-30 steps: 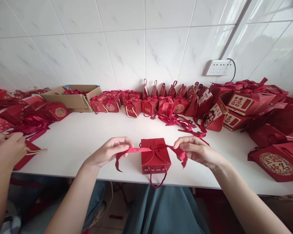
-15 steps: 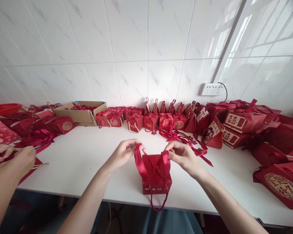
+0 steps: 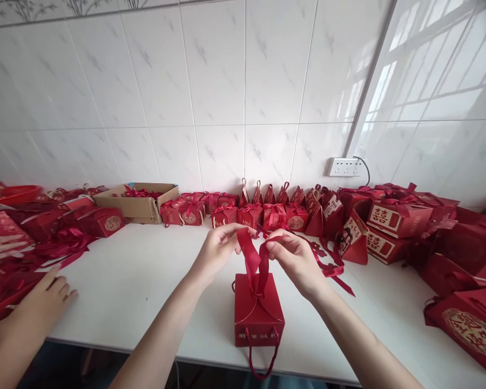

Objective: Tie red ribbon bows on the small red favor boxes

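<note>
A small red gift box (image 3: 259, 319) stands upright near the table's front edge, with gold characters on its front and a red cord handle (image 3: 263, 373) hanging over the edge. A red satin ribbon (image 3: 251, 259) is knotted at the centre of its lid, both tails raised. My left hand (image 3: 222, 246) pinches the left tail above the box. My right hand (image 3: 294, 256) pinches the right tail between thumb and fingers. The two hands are close together, one on each side of the ribbon.
Red gift boxes (image 3: 251, 216) and pointed boxes line the wall. Larger boxes (image 3: 470, 324) are stacked at right. Loose ribbons (image 3: 328, 265) lie behind my right hand. A cardboard carton (image 3: 137, 208) holds red ribbon. A co-worker's hand (image 3: 44, 302) is at far left.
My hands have drawn closer together, bringing the spread ribbon tails up and inward above the lid. The camera view has tilted up. The co-worker's hands have moved apart.
</note>
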A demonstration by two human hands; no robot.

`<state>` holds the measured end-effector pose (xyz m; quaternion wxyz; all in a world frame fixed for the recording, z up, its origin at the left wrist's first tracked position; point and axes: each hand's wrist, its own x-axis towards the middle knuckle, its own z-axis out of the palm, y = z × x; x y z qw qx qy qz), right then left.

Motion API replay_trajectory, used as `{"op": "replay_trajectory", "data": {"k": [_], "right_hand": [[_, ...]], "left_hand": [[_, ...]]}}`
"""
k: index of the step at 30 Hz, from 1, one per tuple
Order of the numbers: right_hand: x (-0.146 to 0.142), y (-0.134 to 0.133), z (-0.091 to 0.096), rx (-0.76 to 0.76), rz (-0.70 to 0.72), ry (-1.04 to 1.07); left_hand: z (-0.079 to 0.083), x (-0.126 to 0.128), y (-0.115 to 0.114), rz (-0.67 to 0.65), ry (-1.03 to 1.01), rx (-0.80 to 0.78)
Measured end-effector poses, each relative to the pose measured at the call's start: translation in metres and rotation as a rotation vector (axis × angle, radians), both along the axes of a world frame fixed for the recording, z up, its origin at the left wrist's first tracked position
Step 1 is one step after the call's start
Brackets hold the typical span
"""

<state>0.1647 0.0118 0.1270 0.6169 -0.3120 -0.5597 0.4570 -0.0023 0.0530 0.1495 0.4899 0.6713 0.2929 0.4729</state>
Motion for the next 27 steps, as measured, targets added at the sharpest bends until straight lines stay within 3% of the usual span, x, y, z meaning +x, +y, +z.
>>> {"op": "replay_trajectory", "data": {"k": [12, 17, 27], "right_hand": [[-0.011, 0.011, 0.003, -0.006, -0.010, 0.089], [-0.009, 0.011, 0.003, 0.003, -0.021, 0.128], [-0.010, 0.009, 0.002, 0.003, -0.032, 0.113]], "left_hand": [[0.012, 0.017, 0.002, -0.042, -0.046, 0.018], [0.016, 0.022, 0.001, 0.004, -0.092, 0.007], [0.011, 0.022, 0.004, 0.009, -0.221, 0.009]]}}
